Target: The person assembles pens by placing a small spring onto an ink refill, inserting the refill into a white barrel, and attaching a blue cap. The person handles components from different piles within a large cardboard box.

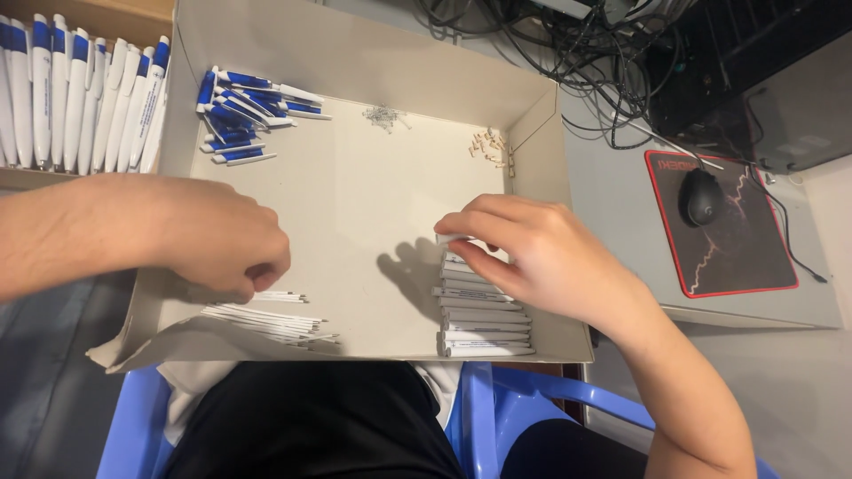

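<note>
- The left hand [222,244] hangs over the near left part of a shallow cardboard tray [355,62], fingers curled down and pinched together at the thin white refills [266,318]; its fingertips appear to grip the end of one, though the hold itself is hidden under the knuckles.
- The thin white refills lie in a loose fan along the tray's near edge, towards its near left corner.
- The right hand [532,253] rests over the near right part of the tray, fingers half bent, thumb and forefinger closed on one white pen barrel [451,239] at the top of a stack.
- The stack of white barrels [484,328] runs in a neat row from the hand down to the tray's near right corner, hard against the right wall.
- A heap of blue and white pen parts [244,111] sits in the tray's far left corner.
- Small metal springs [384,117] lie near the middle of the far wall; small pale tips [493,146] are gathered in the far right corner.
- Beyond the tray's left wall, a box holds finished white and blue pens [80,93] standing side by side.
- To the right of the tray, a black mouse [701,197] sits on a red-edged mouse mat [754,257], with tangled cables [577,53] behind.
- The tray rests across the person's lap, above a blue plastic chair [497,412].
</note>
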